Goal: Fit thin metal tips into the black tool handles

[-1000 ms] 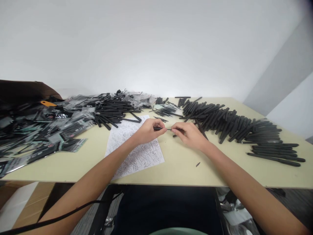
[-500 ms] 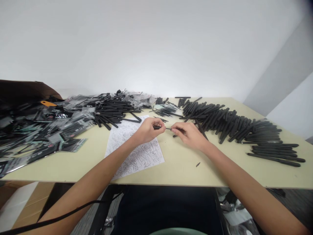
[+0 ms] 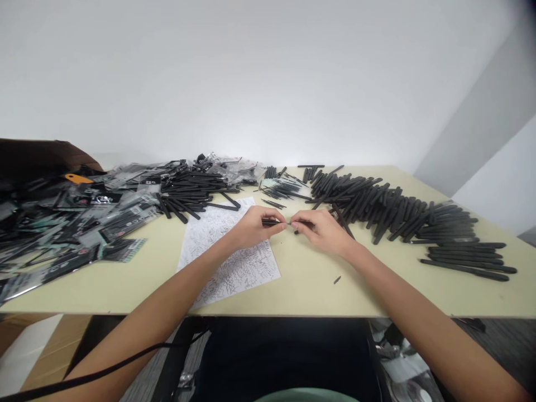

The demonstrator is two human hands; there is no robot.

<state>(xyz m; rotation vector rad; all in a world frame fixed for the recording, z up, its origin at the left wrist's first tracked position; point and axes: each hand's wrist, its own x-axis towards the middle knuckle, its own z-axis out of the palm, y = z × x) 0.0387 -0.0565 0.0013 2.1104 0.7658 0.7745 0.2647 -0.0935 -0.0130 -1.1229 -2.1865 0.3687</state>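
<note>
My left hand is closed around a black pen barrel, held level above the table, pointing right. My right hand pinches the end of a thin refill at the barrel's right end; fingertips cover most of it. The two hands nearly touch. Beneath the left forearm lies a white sheet covered in dark scribbles. Just beyond the hands are several thin dark refills in a loose heap. A small dark piece lies on the table in front of my right hand.
Black pens are piled in a long row at the right. More black pens lie at the left, beside a heap of printed clear packets. An orange item rests on the packets. A cable crosses my left forearm.
My hands have come closer together, and the thin rod that showed between them is now mostly hidden. The view has shifted slightly.
</note>
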